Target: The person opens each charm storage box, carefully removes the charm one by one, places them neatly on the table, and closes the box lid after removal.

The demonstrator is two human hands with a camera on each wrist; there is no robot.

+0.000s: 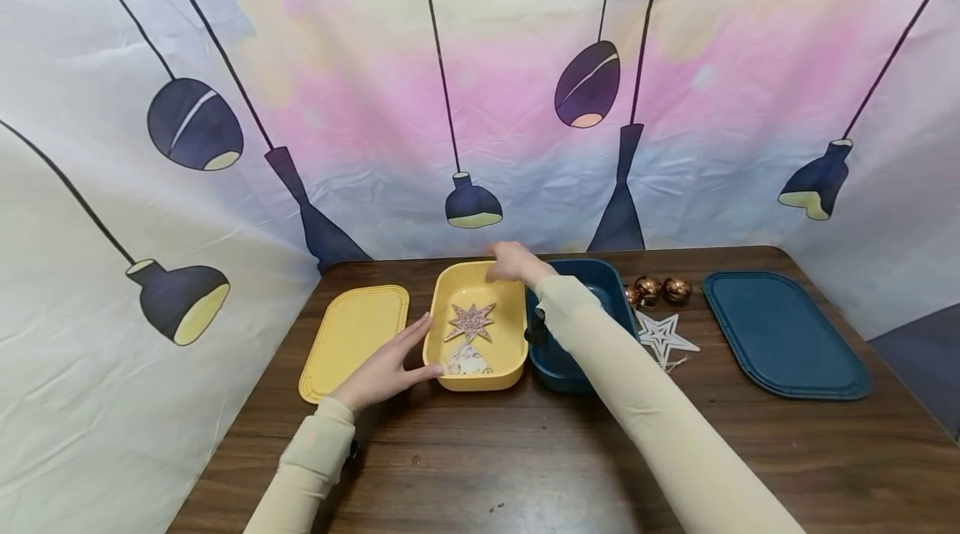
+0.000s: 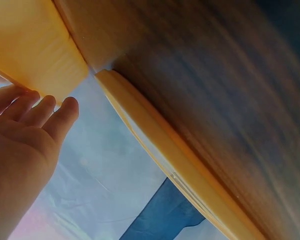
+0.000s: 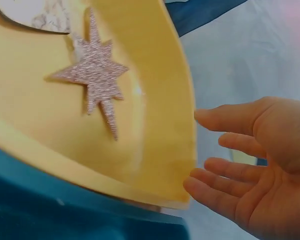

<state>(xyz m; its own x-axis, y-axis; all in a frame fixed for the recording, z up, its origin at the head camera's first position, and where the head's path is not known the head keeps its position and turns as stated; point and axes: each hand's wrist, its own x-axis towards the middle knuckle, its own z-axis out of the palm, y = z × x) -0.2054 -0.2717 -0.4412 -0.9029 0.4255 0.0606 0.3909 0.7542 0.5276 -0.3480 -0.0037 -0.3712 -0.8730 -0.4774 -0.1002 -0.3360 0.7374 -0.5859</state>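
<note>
My left hand (image 1: 387, 370) lies along the left side of the yellow box (image 1: 513, 363), fingers extended against the wall and thumb at the front rim. At the box's back right corner is my right hand (image 1: 516, 264). In the right wrist view its fingertips are right at the rim, with the thumb apart from the fingers. Inside the box lie a pink glittery star ornament (image 1: 471, 322) and, nearer the front, a pale patterned flat ornament (image 1: 468, 361). The right forearm crosses over the dark blue box (image 1: 564, 382), hiding part of it.
A yellow lid (image 1: 352, 340) lies on the left, a dark blue lid (image 1: 784, 334) on the right. Copper-coloured balls (image 1: 677, 291) and a white star ornament (image 1: 663, 337) sit beside the blue box. A printed curtain (image 1: 525, 184) hangs behind the wooden table (image 1: 450, 467).
</note>
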